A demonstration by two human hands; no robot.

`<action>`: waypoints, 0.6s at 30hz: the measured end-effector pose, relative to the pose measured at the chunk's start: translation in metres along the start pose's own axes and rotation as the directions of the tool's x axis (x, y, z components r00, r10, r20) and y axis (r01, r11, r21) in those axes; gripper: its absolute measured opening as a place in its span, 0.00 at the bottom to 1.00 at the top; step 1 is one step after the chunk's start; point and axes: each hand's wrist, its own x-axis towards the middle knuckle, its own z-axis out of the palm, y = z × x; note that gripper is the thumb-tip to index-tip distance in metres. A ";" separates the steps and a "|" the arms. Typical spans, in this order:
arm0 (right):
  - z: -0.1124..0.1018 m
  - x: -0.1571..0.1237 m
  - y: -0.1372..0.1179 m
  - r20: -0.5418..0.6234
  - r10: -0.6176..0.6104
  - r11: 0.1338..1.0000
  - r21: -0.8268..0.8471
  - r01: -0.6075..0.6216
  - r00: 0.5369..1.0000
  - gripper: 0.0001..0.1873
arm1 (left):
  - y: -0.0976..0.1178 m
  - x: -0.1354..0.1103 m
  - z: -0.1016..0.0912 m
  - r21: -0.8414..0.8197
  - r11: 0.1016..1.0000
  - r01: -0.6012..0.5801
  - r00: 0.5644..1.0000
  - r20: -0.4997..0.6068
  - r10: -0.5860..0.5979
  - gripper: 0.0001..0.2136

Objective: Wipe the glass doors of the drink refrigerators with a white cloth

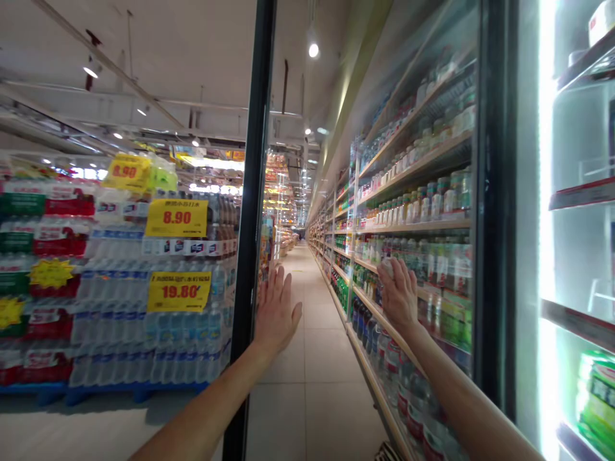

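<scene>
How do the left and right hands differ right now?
The left hand is open with nothing visible in it; the right hand has a small white thing at its fingers. The left hand is beside the dark upright; the right hand appears against shelved bottles. Both are raised, fingers up.

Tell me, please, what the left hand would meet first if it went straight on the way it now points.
Most likely the glass pane of the black-framed door: the open left hand is raised toward it and may be touching it, though the depth is unclear.
</scene>
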 end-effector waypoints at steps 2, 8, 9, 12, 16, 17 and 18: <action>0.000 0.004 0.001 -0.014 0.054 0.999 0.001 -0.054 0.998 0.25 | 0.001 -0.006 -0.001 0.009 1.000 -0.014 1.000 0.025 0.014 0.28; 0.000 -0.001 -0.003 -0.174 0.307 0.951 0.027 -0.307 0.936 0.28 | 0.011 -0.039 0.003 0.026 0.989 -0.144 0.981 0.137 0.139 0.29; 0.000 -0.008 -0.012 -0.125 0.185 0.983 0.033 -0.183 0.975 0.28 | 0.012 -0.043 0.003 0.034 0.988 -0.148 0.980 0.141 0.142 0.28; 0.000 -0.029 -0.031 0.044 -0.174 0.981 0.091 0.169 0.984 0.28 | 0.014 -0.049 0.004 0.050 0.988 -0.146 0.980 0.143 0.138 0.28; 0.001 -0.035 -0.021 -0.109 0.081 0.996 0.038 -0.077 0.991 0.30 | 0.012 -0.051 0.004 0.054 0.982 -0.183 0.973 0.152 0.173 0.28; 0.002 -0.033 -0.020 -0.174 0.200 0.980 0.034 -0.197 0.964 0.30 | 0.012 -0.051 0.004 0.054 0.982 -0.182 0.974 0.151 0.172 0.28; 0.003 -0.031 -0.023 -0.208 0.273 0.962 0.042 -0.270 0.939 0.30 | 0.013 -0.052 0.004 0.053 0.983 -0.175 0.975 0.148 0.166 0.28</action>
